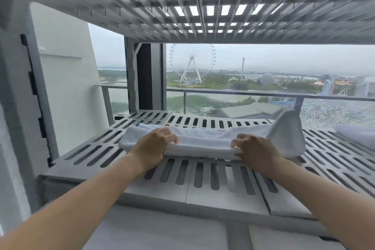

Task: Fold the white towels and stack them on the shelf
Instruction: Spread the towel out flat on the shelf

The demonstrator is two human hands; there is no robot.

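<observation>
A folded white towel (205,142) lies across the slotted grey shelf (97,148), its right end standing up in a peak. My left hand (152,148) grips the towel's near edge on the left, fingers curled over the fold. My right hand (255,149) grips the same near edge further right, thumb under and fingers over. Both arms reach in from below. A second white towel (357,135) lies on the shelf at the far right, cut off by the frame edge.
Another slotted shelf (203,18) hangs close above. A grey upright post (30,97) stands at the left, with a white wall behind it. Behind the shelf are a dark window frame (145,77) and a glass balcony railing (233,93).
</observation>
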